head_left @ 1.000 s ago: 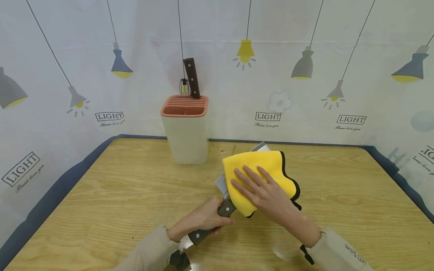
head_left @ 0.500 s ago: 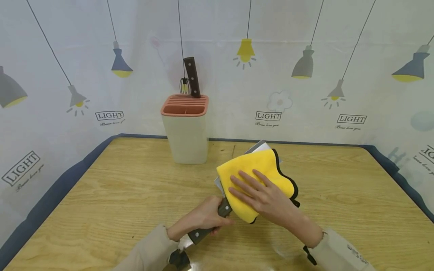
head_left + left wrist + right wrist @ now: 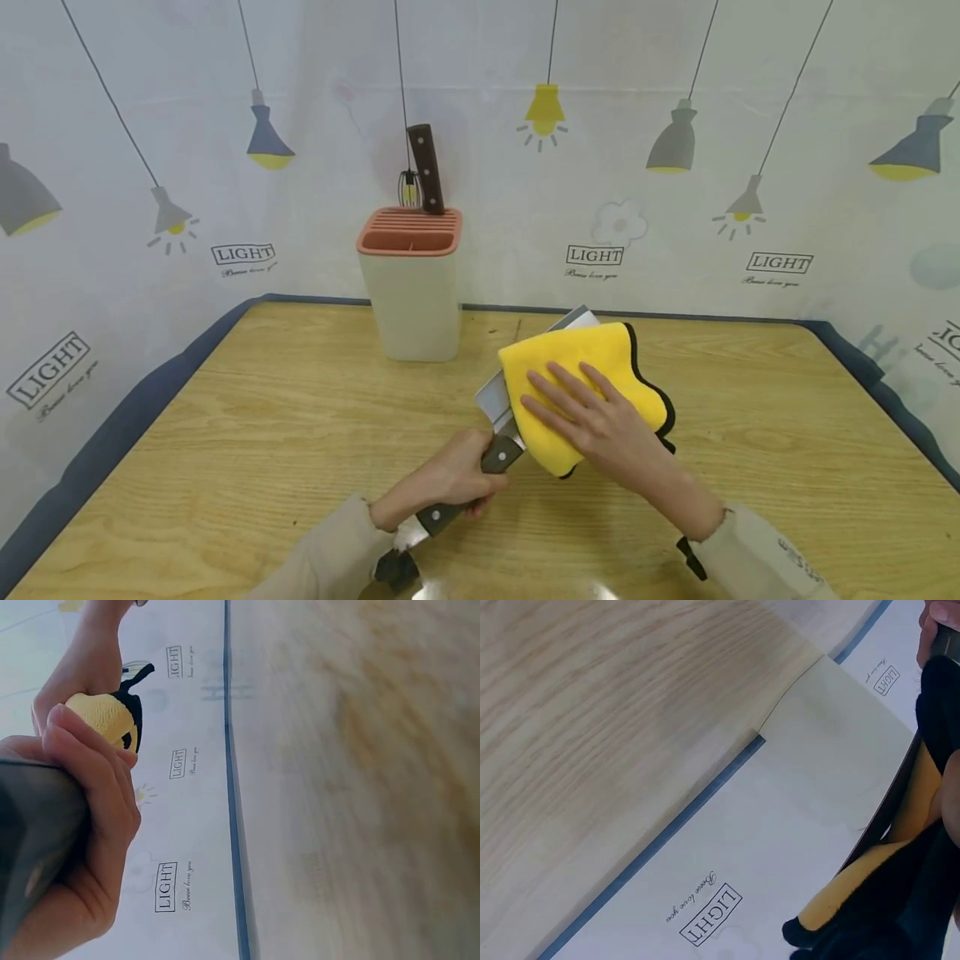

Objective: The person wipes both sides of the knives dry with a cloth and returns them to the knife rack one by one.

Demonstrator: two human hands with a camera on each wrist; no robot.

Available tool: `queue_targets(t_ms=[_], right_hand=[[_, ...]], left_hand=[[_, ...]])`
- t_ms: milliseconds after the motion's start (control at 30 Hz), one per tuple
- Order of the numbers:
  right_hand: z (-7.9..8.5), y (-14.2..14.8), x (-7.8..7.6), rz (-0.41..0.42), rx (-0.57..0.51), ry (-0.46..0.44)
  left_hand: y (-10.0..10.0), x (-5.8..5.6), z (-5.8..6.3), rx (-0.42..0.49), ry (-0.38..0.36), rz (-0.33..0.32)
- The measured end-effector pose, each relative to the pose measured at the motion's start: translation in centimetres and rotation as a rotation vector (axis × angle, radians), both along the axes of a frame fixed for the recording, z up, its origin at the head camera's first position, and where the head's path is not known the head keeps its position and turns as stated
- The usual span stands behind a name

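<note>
My left hand point(image 3: 457, 471) grips the dark riveted handle point(image 3: 501, 455) of a broad-bladed cleaver, which points up and to the right above the table. Bare steel of the cleaver point(image 3: 495, 400) shows left of a yellow cloth point(image 3: 555, 350) with black edging, and its far corner sticks out beyond. Across the cloth lies my right hand point(image 3: 603, 425), fingers stretched over the upper face. A digit point(image 3: 951, 795) presses the cloth's other side in the right wrist view, so cloth and blade are pinched. In the left wrist view, my left fingers point(image 3: 97, 772) wrap the handle.
A white knife holder point(image 3: 411, 308) with an orange slotted top stands at the back left. One dark-handled knife point(image 3: 426, 169) is upright in it. A wooden table point(image 3: 247, 433) lies below, and a lamp-print sheet point(image 3: 480, 167) hangs behind it.
The cloth and my right hand slid down-left along the blade, then back up-right, uncovering more steel near the handle. My left hand keeps its grip almost in place.
</note>
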State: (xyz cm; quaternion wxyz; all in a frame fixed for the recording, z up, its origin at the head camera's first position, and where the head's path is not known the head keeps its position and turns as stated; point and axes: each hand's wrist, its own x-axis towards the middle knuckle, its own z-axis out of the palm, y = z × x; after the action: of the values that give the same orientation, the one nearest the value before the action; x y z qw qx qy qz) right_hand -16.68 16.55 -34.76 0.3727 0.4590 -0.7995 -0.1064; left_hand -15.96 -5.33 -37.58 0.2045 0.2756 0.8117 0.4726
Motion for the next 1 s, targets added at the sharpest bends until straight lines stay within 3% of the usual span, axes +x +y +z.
queue_targets(t_ms=[167,367,667,1000], right_hand=[[0.0,0.6,-0.5,-0.052,-0.059,-0.042],[0.0,1.5,-1.1,-0.09,-0.122,-0.029],[0.3,2.5,-1.7,-0.15,-0.219,-0.012],[0.3,4.0,-2.1,-0.244,-0.32,-0.088]], left_hand=[[-0.1,0.0,0.2,-0.022,0.061,0.015],[-0.1,0.1,0.3,-0.084,0.194,0.067],[-0.3,0.0,0.1,-0.113,0.282,0.121],[-0.4,0.2,0.5,-0.05,0.236,0.143]])
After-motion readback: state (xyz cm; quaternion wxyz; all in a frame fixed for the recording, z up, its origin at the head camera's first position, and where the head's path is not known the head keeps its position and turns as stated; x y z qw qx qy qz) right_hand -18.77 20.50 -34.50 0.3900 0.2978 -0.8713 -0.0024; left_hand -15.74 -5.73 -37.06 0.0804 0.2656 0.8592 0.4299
